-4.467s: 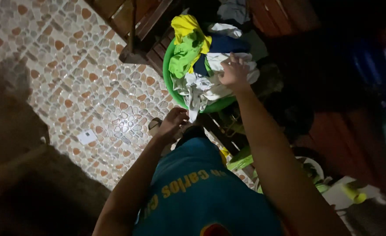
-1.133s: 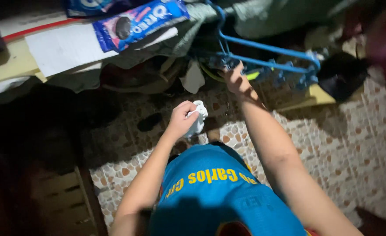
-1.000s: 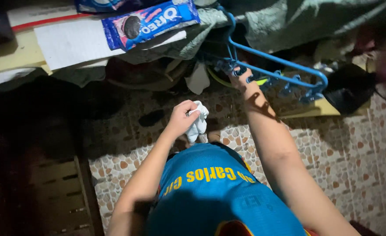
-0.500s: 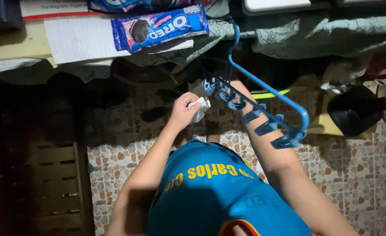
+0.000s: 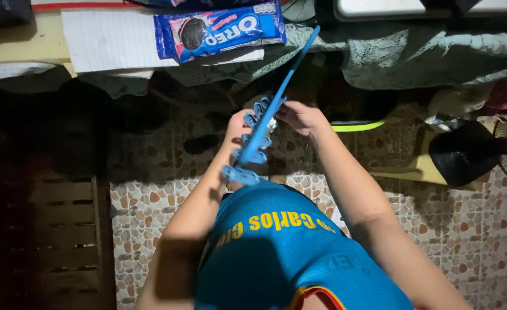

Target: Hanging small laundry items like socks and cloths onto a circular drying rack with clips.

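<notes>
Below the blue snack packet (image 5: 220, 30), the blue clip hanger (image 5: 260, 133) stands edge-on between both hands. Right hand (image 5: 299, 116) pinches its clips; left hand (image 5: 237, 127) grip cannot be determined.

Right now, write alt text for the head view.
Both hands, left hand and right hand, meet at a blue clip hanger held over a pebble-patterned floor. Above, a blue cookie pack lies on white paper.
</notes>
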